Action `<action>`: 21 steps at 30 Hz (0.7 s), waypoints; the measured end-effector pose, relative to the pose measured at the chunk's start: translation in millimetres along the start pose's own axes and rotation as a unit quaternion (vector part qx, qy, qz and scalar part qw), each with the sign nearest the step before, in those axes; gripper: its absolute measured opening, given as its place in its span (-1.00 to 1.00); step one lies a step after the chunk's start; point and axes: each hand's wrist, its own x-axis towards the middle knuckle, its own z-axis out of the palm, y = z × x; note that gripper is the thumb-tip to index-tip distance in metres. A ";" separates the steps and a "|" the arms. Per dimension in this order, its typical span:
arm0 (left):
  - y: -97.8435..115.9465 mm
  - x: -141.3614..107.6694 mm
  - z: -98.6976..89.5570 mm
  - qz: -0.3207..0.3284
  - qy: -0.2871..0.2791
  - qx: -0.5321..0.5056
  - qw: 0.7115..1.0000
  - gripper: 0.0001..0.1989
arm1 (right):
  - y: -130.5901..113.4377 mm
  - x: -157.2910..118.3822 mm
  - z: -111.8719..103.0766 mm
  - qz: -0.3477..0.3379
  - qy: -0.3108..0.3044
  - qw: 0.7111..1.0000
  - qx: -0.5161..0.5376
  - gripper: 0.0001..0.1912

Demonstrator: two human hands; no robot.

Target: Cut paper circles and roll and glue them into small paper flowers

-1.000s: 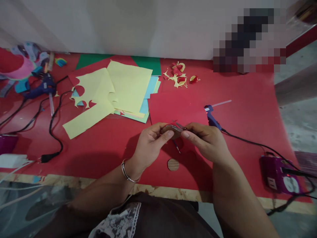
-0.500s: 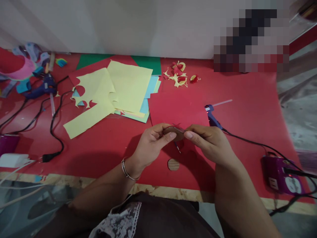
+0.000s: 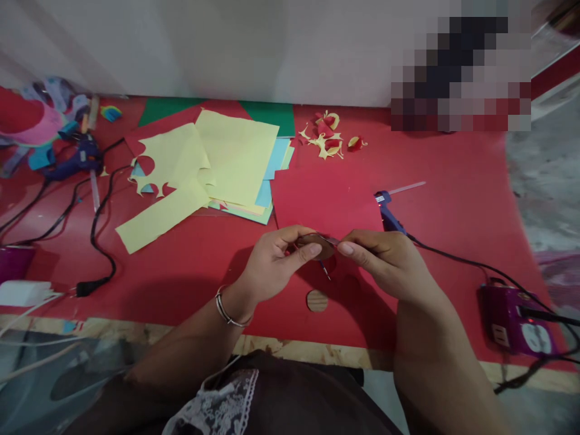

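My left hand (image 3: 278, 263) grips a brown round disc (image 3: 312, 246), thumb on its near face and fingers behind. My right hand (image 3: 380, 260) is closed in a pinch at the disc's right edge, on something thin that I cannot make out. Beneath the hands a sheet of red paper (image 3: 326, 196) lies on the red tabletop. The tip of a pen-like tool (image 3: 325, 271) shows just below the disc. Nearer to me rests a small wood-grained disc (image 3: 317, 300).
Yellow paper sheets (image 3: 238, 157) with cut-outs lie back left, beside curled paper scraps (image 3: 328, 136). A blue glue gun (image 3: 389, 214) lies to the right, its cord running to a purple power box (image 3: 516, 320). Another glue gun (image 3: 81, 157) and cables sit at left.
The disc tilts slightly more toward me, and my right fingertips have shifted a little along its edge. My left wrist has moved slightly left. The things on the table have stayed put.
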 end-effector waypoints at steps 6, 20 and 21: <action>-0.4 0.2 -8.3 -0.014 -0.029 0.024 0.999 -0.74 | 0.9 0.6 -0.8 -0.004 -0.004 1.000 -0.014 -0.36; 10.3 5.0 -13.0 -0.047 -0.011 0.057 0.997 -0.75 | 2.9 6.0 1.8 0.014 0.049 0.998 -0.047 -0.28; 11.1 5.0 -15.8 -0.057 -0.014 0.070 0.996 -0.76 | 4.5 6.5 2.3 0.014 0.065 0.997 -0.048 -0.28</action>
